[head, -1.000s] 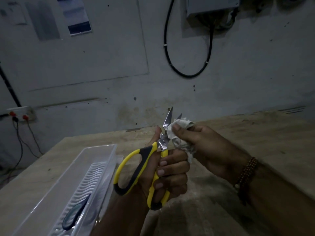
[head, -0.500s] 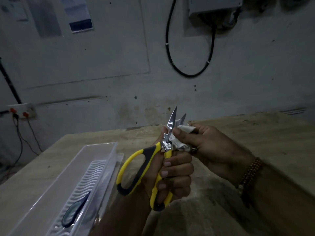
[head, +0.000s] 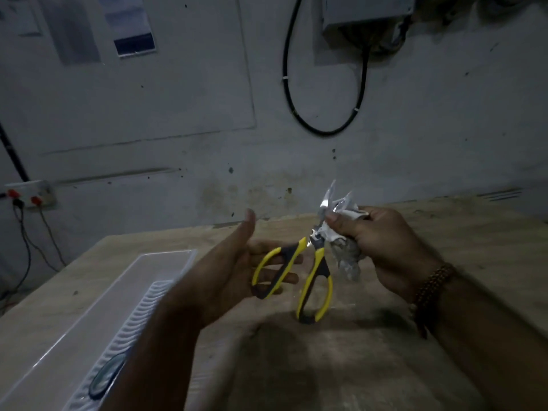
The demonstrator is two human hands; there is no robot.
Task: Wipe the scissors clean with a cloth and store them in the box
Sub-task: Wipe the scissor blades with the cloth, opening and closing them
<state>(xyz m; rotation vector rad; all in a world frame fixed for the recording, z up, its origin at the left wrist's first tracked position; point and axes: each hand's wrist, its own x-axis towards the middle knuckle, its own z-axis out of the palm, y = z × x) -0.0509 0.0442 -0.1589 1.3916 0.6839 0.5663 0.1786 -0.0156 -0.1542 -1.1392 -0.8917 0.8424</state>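
One pair of scissors (head: 308, 262) hangs in the air above the middle of the wooden table (head: 444, 232), blades up toward 12 o'clock and two yellow-and-black loop handles pointing down toward 6. The right hand (head: 382, 247) is closed around a crumpled whitish cloth (head: 341, 235), which wraps the steel blades near the pivot; only the two blurred blade tips show above it. The left hand (head: 237, 262) is spread open at 9 o'clock of the scissors, thumb raised, fingers passing behind the left handle loop; whether they touch it I cannot tell. A beaded bracelet (head: 433, 286) circles the right wrist. One clear plastic box (head: 103, 292), long and rectangular with a ribbed floor, lies open at 7 o'clock near the table's left edge, a single dark oval object (head: 103, 378) lying in it. The table surface at 3 o'clock and toward the far wall edge lies bare, grainy and pale.
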